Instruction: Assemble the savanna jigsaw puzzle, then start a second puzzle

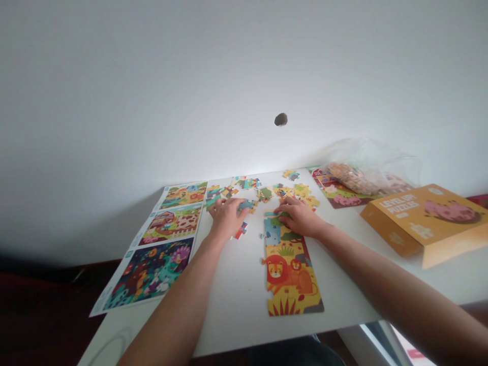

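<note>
My left hand (230, 217) is over the loose pieces, its thumb and fingers closed around a blue puzzle piece (247, 204). My right hand (303, 217) rests at the top right of a joined puzzle section (287, 269), thumb and fingers apart on its upper end and covering part of it. Two lions and part of a blue animal show on that section, whose left side has open tabs and notches. Loose puzzle pieces (265, 193) lie scattered beyond both hands. A red and blue piece (240, 231) sits just below my left hand.
On the left lies a picture sheet (170, 223) with three scenes. At the right stand an orange puzzle box (430, 216) and a clear plastic bag (375, 162) of pieces, the bag lying on a farm puzzle picture (345, 199). A white wall (229, 91) rises behind the white table (236, 300).
</note>
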Available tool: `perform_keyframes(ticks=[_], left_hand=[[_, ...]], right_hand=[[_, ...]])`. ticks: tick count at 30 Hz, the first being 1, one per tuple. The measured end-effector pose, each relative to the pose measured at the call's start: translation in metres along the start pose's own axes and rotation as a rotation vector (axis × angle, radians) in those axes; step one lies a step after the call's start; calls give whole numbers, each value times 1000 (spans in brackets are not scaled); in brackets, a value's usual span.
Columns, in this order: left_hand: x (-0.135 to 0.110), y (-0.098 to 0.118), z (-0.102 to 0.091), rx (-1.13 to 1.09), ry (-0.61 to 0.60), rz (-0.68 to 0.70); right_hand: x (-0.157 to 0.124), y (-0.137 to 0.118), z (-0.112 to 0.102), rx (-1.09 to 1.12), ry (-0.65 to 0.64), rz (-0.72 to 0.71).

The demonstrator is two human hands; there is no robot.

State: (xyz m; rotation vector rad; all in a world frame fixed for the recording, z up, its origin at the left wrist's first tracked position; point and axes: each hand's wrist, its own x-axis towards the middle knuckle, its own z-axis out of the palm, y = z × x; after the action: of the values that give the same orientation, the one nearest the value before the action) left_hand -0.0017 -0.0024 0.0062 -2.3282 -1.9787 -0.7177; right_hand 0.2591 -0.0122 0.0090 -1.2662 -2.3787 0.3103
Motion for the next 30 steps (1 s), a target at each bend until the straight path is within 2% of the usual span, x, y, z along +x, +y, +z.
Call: perform_keyframes(ticks=[4, 10, 16, 25, 30], left_hand=[[0, 5, 1, 0, -21, 35], [3, 3, 2, -9, 21, -24], [3, 0, 3, -64, -24, -43], [2, 2, 1, -96, -50, 81], [-1, 8, -3, -84, -109, 75]], right_hand=[[0, 0, 0, 0, -3, 4], [-1, 1, 0, 12, -6, 5], [-1, 0, -1, 17, -12, 7], [0, 10, -2, -39, -12, -17], [-4, 3, -8, -32, -17, -46]])
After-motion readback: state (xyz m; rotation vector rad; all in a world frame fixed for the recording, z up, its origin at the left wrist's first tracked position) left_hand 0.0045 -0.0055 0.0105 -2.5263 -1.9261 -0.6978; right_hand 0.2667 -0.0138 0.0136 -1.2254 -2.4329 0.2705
